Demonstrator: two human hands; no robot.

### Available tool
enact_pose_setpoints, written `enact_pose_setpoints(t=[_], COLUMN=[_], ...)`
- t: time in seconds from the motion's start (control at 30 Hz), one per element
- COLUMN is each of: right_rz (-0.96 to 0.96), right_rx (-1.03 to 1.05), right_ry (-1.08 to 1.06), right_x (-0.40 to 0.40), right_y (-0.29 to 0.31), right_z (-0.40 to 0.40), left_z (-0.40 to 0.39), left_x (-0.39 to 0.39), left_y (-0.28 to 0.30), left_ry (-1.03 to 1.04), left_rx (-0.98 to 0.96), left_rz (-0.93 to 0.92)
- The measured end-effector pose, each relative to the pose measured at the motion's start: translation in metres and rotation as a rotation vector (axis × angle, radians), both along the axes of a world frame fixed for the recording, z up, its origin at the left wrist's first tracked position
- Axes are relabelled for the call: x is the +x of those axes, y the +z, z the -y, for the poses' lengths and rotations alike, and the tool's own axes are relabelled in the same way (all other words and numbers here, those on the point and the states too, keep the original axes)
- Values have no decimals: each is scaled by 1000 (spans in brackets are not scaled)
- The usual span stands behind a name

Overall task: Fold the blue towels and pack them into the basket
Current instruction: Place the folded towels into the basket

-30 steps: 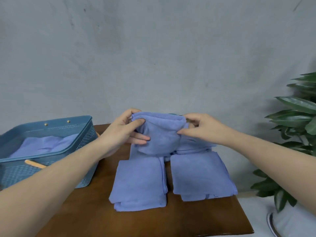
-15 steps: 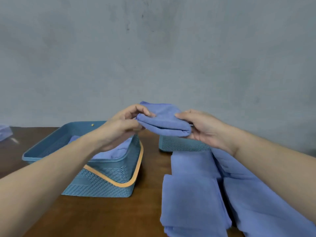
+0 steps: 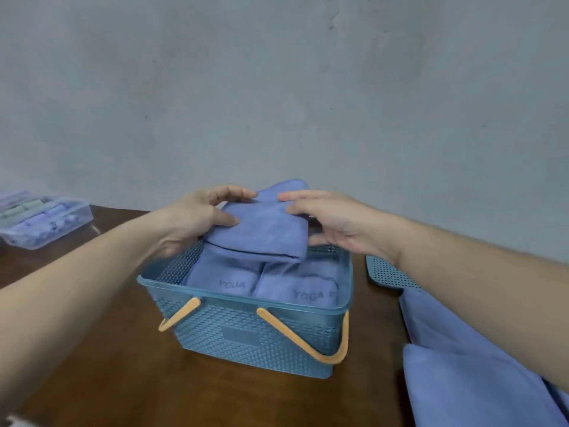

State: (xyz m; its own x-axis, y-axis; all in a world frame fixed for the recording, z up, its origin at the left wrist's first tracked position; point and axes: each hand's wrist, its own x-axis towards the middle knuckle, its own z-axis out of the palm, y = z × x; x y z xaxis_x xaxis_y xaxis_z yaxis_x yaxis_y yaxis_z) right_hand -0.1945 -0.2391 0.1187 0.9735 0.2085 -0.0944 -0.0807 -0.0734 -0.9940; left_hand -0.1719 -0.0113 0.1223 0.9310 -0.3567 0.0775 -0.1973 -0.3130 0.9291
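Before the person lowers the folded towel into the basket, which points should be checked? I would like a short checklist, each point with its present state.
1. Both hands hold the towel: ok. The left hand and the right hand grip the folded towel at opposite sides.
2. Towel above the basket opening: ok, it is over the far part.
3. Towel stays folded: ok, the layers look tidy.
4. Room inside: cannot tell. Two packed towels already fill the visible layer, near the rim.
5. Orange handles out of the way: ok, they hang down on the near wall.
6. Perforated lid clear of the opening: ok, it lies on the table to the right.
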Motion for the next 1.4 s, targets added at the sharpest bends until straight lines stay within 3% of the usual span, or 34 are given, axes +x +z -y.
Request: enact_pose_setpoints(t=[0.27,0.47,0.6,0.73,0.9,1.13,1.3,1.4], right_rz=[-102,-94,-120,246,624,392,509,451], right_rx=[-413,-573,-650,-1267,-1594,-1616,-1807,-1776], right_ry=[201,262,307,352,430,647,679,708], right_x=[30,43,48,52,52,69,66,69], right_y=[-30,-49,-60,-54,-57,-79,-88,-88], right_z=[-62,-76,-75,-72,-64,-67,-74,-73], left_z=[-65,-65,-54,-46,-46,-41,-35,-35], left_x=[25,31,33,32,48,64,69,72], left_y=[-18,-29,-33,-38,-48,-62,-79,-79], left_ry=[-123,-247,-274,-412,-460,-523,-569,-595], left_rx=[857,1247,1349,1417,1608,1669,1660,1639], left_rz=[133,88,280,245,246,132,81,50])
